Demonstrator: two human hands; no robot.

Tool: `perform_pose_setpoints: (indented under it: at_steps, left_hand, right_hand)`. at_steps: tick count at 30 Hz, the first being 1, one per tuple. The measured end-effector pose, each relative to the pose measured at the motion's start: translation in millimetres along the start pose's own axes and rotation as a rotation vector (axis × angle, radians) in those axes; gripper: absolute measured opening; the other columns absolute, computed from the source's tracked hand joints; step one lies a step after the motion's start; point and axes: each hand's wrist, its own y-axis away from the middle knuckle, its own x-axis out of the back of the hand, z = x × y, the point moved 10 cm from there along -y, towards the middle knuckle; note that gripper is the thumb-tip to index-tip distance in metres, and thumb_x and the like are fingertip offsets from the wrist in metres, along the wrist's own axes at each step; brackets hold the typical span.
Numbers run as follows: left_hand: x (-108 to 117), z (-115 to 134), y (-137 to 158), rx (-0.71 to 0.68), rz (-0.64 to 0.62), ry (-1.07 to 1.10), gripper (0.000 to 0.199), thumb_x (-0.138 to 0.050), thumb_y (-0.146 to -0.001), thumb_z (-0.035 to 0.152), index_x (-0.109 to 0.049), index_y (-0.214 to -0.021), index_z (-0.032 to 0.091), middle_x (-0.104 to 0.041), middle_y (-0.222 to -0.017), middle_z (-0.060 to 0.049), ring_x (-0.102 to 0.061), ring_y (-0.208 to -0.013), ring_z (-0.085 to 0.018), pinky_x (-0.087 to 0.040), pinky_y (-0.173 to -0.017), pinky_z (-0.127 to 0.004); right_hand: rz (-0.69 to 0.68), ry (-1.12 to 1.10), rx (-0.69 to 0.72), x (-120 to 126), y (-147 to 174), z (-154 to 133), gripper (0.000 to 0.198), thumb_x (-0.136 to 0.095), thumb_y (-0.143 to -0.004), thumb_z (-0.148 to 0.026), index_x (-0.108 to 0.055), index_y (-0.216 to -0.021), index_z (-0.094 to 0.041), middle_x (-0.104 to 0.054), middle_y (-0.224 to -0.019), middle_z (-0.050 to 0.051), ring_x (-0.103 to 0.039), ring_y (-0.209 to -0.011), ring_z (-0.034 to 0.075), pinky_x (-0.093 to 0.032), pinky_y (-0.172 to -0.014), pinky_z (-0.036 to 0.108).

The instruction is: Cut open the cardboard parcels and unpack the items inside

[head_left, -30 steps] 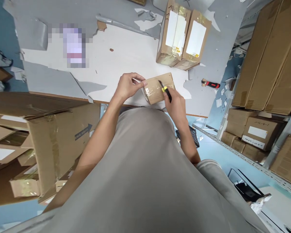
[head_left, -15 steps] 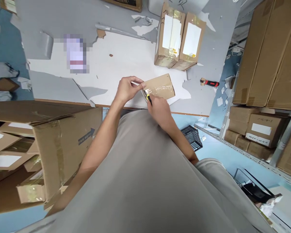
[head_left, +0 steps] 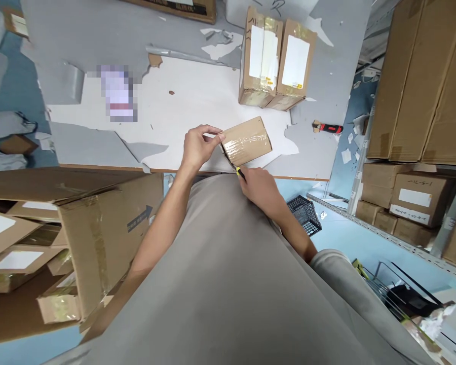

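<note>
A small brown cardboard box [head_left: 249, 139] with clear tape across it lies near the front edge of the table. My left hand [head_left: 199, 145] pinches the box's left upper corner between thumb and fingers. In my right hand [head_left: 261, 186] is a box cutter [head_left: 240, 173] with a yellow and black handle, its tip at the box's lower left corner. A dark slit runs along that left edge. My right fingers are wrapped around the handle, which is mostly hidden.
Two taped boxes [head_left: 277, 61] with white labels stand at the back of the table [head_left: 197, 96]. A red and black cutter [head_left: 329, 128] lies at right. A big open carton [head_left: 117, 223] holding boxes is at left; shelves [head_left: 414, 172] with cartons are at right.
My right hand has drawn the box cutter down along the box's left edge toward my body. My left hand keeps its hold on the corner. The view has shifted slightly.
</note>
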Motion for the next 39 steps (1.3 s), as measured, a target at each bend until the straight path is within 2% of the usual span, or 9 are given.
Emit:
perform_pose_setpoints:
  at_steps: [2, 5, 7, 9, 13, 19, 26, 33, 39]
  left_hand:
    - [-0.6, -1.1, 0.8, 0.01, 0.0, 0.012, 0.034, -0.084, -0.093, 0.049, -0.085, -0.111, 0.02, -0.087, -0.117, -0.01, -0.077, -0.087, -0.02, -0.064, -0.081, -0.032]
    - [-3.6, -5.2, 4.1, 0.052, -0.009, 0.048, 0.046, -0.083, -0.093, 0.061, -0.083, -0.115, 0.02, -0.086, -0.116, -0.01, -0.076, -0.08, -0.018, -0.064, -0.07, -0.029]
    - [-6.7, -8.9, 8.6, 0.086, -0.021, 0.065, 0.056, -0.081, -0.094, 0.07, -0.082, -0.12, 0.021, -0.084, -0.121, -0.01, -0.075, -0.076, -0.017, -0.063, -0.063, -0.028]
    - [-9.5, -12.2, 14.5, 0.113, -0.035, 0.086, 0.065, -0.077, -0.096, 0.077, -0.08, -0.127, 0.021, -0.082, -0.128, -0.011, -0.075, -0.074, -0.016, -0.063, -0.059, -0.027]
    - [-1.0, -14.5, 24.2, 0.115, 0.005, 0.1, 0.071, -0.07, -0.099, 0.081, -0.078, -0.137, 0.021, -0.08, -0.139, -0.014, -0.074, -0.079, -0.016, -0.065, -0.064, -0.029]
    - [33.8, -11.0, 26.5, 0.045, 0.179, -0.111, 0.065, -0.08, -0.094, 0.071, -0.077, -0.14, 0.024, -0.079, -0.142, -0.014, -0.078, -0.105, -0.024, -0.066, -0.087, -0.033]
    - [32.8, -9.5, 24.6, 0.021, 0.187, -0.103, 0.061, -0.085, -0.094, 0.072, -0.076, -0.135, 0.027, -0.075, -0.145, -0.013, -0.075, -0.121, -0.028, -0.066, -0.094, -0.037]
    - [32.6, -8.0, 24.6, 0.008, 0.186, -0.122, 0.058, -0.082, -0.097, 0.071, -0.076, -0.135, 0.027, -0.074, -0.141, -0.013, -0.074, -0.124, -0.029, -0.066, -0.093, -0.037]
    - [30.2, -11.2, 26.5, 0.013, 0.196, -0.134, 0.062, -0.079, -0.099, 0.075, -0.074, -0.137, 0.027, -0.074, -0.14, -0.013, -0.075, -0.119, -0.028, -0.065, -0.091, -0.037]
  right_hand:
    - [0.147, -0.062, -0.019, 19.6, -2.7, 25.4, 0.032, -0.049, -0.123, -0.032, -0.076, -0.137, -0.022, -0.088, -0.122, 0.017, -0.081, -0.11, 0.036, -0.058, -0.097, 0.041]
    - [0.466, -0.178, -0.17, 52.3, -12.9, 81.8, 0.04, -0.039, -0.126, -0.038, -0.069, -0.146, -0.02, -0.086, -0.129, 0.02, -0.081, -0.113, 0.036, -0.059, -0.101, 0.043]
    - [0.532, -0.227, -0.263, 53.6, -25.0, 109.5, 0.042, -0.04, -0.126, -0.043, -0.065, -0.149, -0.018, -0.085, -0.131, 0.023, -0.081, -0.115, 0.038, -0.059, -0.102, 0.045]
    - [0.512, -0.276, -0.295, 43.6, -37.9, 118.8, 0.042, -0.041, -0.126, -0.046, -0.063, -0.148, -0.018, -0.085, -0.131, 0.024, -0.082, -0.115, 0.038, -0.059, -0.103, 0.045]
    - [0.507, -0.379, -0.263, 23.6, -45.5, 100.9, 0.037, -0.035, -0.126, -0.039, -0.061, -0.145, -0.019, -0.085, -0.131, 0.022, -0.082, -0.114, 0.035, -0.058, -0.101, 0.04]
    - [0.412, -0.418, -0.125, 5.8, -48.9, 67.1, 0.033, -0.041, -0.126, -0.035, -0.061, -0.149, -0.02, -0.087, -0.126, 0.015, -0.082, -0.118, 0.029, -0.057, -0.105, 0.036]
    - [0.401, -0.344, -0.092, 17.2, -46.7, 59.9, 0.037, -0.043, -0.124, -0.026, -0.068, -0.15, -0.016, -0.083, -0.141, 0.019, -0.078, -0.128, 0.03, -0.056, -0.108, 0.036]
    - [0.327, -0.253, -0.111, 31.2, -46.6, 50.2, 0.038, -0.041, -0.123, -0.023, -0.068, -0.15, -0.016, -0.082, -0.136, 0.019, -0.078, -0.12, 0.03, -0.055, -0.102, 0.034]
    - [0.271, -0.16, -0.152, 43.1, -59.6, 44.7, 0.035, -0.043, -0.122, -0.022, -0.071, -0.142, -0.016, -0.083, -0.126, 0.021, -0.078, -0.117, 0.033, -0.059, -0.101, 0.04]
